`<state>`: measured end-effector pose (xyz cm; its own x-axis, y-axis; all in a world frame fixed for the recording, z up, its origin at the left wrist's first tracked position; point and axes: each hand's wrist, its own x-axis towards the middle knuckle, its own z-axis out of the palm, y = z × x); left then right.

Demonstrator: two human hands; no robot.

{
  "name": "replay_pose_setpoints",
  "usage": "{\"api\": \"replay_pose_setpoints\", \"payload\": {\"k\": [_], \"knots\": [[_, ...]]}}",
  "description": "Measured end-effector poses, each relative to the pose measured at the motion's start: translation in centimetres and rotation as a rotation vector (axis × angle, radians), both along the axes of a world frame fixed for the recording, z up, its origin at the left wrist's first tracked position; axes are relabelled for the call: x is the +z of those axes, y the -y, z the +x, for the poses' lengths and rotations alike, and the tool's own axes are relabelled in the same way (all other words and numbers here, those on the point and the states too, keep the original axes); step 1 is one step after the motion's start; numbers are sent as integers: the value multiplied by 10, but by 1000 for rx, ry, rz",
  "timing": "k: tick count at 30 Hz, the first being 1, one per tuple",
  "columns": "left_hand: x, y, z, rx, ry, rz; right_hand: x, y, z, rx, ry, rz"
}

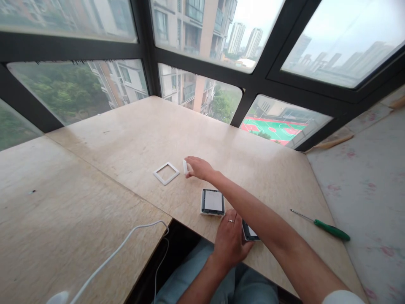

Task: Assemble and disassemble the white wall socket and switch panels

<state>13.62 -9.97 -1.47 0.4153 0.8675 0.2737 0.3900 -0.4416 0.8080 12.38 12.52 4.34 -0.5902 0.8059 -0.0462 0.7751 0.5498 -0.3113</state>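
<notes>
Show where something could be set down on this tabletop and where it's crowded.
Bare tabletop lies between the white square frame and the windows, and between the right forearm and the green-handled screwdriver. It is crowded at the near edge, where the left hand sits by two dark-rimmed units, and where the right hand holds a white piece beside the frame.

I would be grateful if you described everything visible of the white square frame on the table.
The white square frame is a thin rim, apparently plastic, around a square opening through which the beige tabletop shows. It lies flat, one corner pointing roughly towards the wearer, and looks whole. Only the tabletop touches it; a slim white piece in the person's right grip is close by on its right, with a gap between.
</notes>
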Motion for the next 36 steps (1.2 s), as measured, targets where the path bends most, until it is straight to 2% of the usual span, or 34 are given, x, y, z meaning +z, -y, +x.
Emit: {"api": "replay_pose_setpoints", "payload": {"k": [2, 4, 6, 9, 13, 16, 20, 24, 31, 33, 36], "knots": [[-3, 0, 0, -5, -25, 10, -3, 2, 12, -12, -35, 32], [-7, 0, 0, -13, -52, 29, -5, 9, 37, -42, -48, 42], [-9, 0, 1, -22, -73, 50, -8, 20, 75, -98, -40, 41], [-11, 0, 1, -20, -104, 72, -9, 47, 149, -234, -10, 56], [-12, -1, 2, 5, -163, 123, -3, 99, 257, -494, 85, 75], [-16, -1, 4, 32, -193, 180, 6, 146, 330, -690, 205, 30], [-22, -3, 6, 56, -231, 245, 9, 207, 395, -897, 343, -81], [-24, -5, 5, 64, -247, 285, 1, 250, 415, -980, 370, -136], [-24, -7, 3, 67, -290, 318, -1, 273, 390, -987, 178, -20], [-24, -8, 3, 69, -305, 324, 4, 275, 376, -1008, 14, 78], [-21, -7, 4, 73, -319, 329, 20, 278, 349, -1102, -528, 360]]}}
